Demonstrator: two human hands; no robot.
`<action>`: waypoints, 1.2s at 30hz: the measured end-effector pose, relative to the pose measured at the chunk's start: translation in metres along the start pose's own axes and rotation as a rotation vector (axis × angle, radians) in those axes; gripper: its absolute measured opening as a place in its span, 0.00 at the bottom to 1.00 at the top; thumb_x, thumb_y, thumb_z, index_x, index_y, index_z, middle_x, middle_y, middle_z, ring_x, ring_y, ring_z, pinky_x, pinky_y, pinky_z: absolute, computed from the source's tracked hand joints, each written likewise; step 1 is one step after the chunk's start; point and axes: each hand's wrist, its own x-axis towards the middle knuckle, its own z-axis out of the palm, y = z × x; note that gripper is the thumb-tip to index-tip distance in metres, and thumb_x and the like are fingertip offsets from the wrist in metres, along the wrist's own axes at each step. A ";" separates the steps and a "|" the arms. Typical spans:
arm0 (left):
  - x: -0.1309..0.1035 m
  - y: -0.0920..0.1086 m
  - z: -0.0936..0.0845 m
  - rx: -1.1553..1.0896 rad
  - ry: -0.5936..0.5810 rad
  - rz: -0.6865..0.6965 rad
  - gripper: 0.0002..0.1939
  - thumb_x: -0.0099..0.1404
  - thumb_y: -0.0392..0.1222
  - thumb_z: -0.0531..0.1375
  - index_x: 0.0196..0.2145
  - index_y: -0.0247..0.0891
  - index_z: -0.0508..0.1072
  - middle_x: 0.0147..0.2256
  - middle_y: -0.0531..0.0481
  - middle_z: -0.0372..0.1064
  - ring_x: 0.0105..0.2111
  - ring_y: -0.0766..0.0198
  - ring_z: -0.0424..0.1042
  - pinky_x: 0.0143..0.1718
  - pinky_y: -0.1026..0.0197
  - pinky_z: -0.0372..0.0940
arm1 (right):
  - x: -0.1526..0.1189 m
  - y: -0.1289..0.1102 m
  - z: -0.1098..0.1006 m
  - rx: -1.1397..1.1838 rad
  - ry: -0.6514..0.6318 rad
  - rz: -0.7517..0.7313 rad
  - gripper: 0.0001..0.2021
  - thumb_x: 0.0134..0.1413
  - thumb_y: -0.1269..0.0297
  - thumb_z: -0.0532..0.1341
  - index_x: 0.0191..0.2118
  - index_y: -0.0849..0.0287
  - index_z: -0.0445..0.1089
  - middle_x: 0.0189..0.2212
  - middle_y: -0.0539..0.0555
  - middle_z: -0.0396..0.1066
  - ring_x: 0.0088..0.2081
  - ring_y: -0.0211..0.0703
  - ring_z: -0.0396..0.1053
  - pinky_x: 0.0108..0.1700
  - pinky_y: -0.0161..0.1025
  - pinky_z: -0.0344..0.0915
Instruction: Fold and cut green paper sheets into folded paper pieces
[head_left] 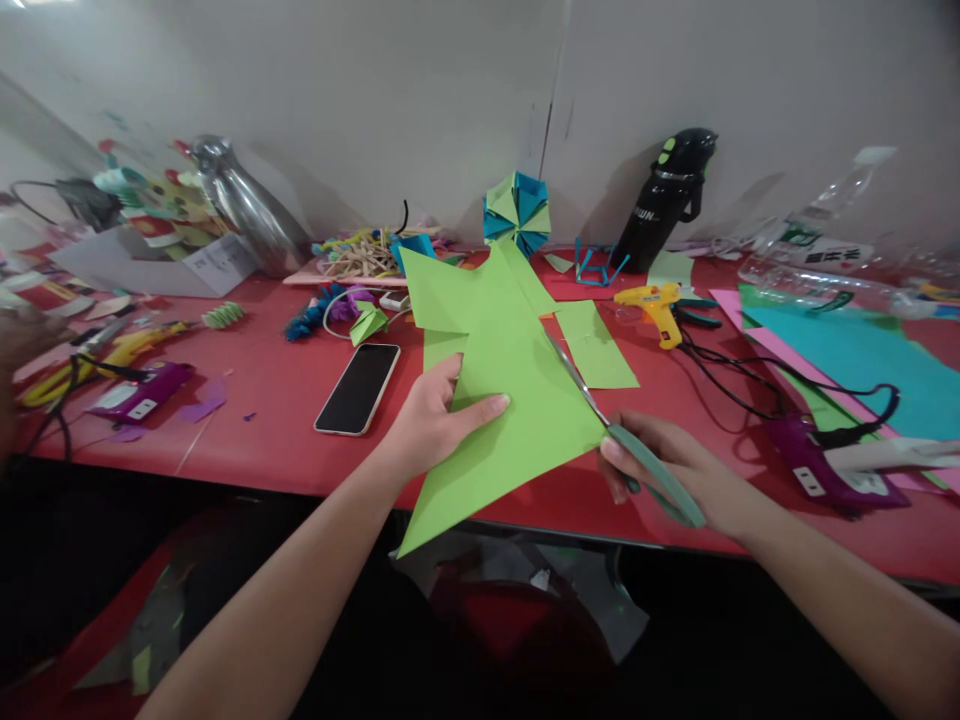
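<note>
A large sheet of light green paper (pixel 517 390) is held above the table's front edge. My left hand (pixel 442 415) grips its left side, thumb on top and fingers beneath. Closed around the green handles of a pair of scissors (pixel 652 470) is my right hand (pixel 675 465). The scissor blades point up and to the left and lie along the sheet's right edge. A smaller green piece (pixel 598 345) rests on the table just behind the blades. Left of the sheet lies a black-screened phone (pixel 358 390).
On the red table (pixel 262 440) stand a black bottle (pixel 664 205), a steel jug (pixel 247 210) and a folded paper ball (pixel 517 213). A yellow glue gun (pixel 658 310), purple power strip (pixel 832 465) and coloured sheets (pixel 877 365) lie right. Another person's hand (pixel 26 340) is far left.
</note>
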 end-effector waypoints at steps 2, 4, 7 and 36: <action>0.000 0.001 0.000 0.011 0.002 0.002 0.22 0.62 0.43 0.70 0.52 0.37 0.72 0.49 0.40 0.78 0.45 0.50 0.80 0.45 0.51 0.77 | 0.000 0.001 -0.001 -0.008 -0.007 -0.002 0.14 0.65 0.50 0.61 0.36 0.55 0.63 0.24 0.49 0.71 0.29 0.41 0.68 0.36 0.42 0.64; -0.001 0.001 -0.001 0.020 0.008 0.000 0.22 0.62 0.43 0.70 0.52 0.37 0.72 0.49 0.39 0.78 0.45 0.49 0.80 0.44 0.50 0.77 | -0.001 0.002 -0.001 -0.007 -0.011 0.000 0.14 0.66 0.51 0.60 0.36 0.55 0.63 0.24 0.48 0.71 0.29 0.41 0.69 0.36 0.41 0.64; 0.000 0.001 -0.001 0.021 0.001 0.001 0.23 0.62 0.43 0.70 0.52 0.37 0.72 0.49 0.39 0.78 0.45 0.49 0.80 0.45 0.50 0.77 | -0.001 0.003 -0.001 0.012 -0.004 0.009 0.14 0.65 0.50 0.61 0.35 0.54 0.61 0.23 0.48 0.71 0.28 0.41 0.69 0.36 0.41 0.64; 0.001 -0.002 -0.008 0.002 -0.061 0.005 0.26 0.61 0.42 0.70 0.54 0.35 0.69 0.51 0.37 0.77 0.46 0.48 0.80 0.45 0.49 0.76 | 0.000 0.007 0.000 0.034 -0.043 0.020 0.15 0.65 0.49 0.61 0.37 0.56 0.62 0.25 0.50 0.74 0.30 0.40 0.73 0.35 0.38 0.66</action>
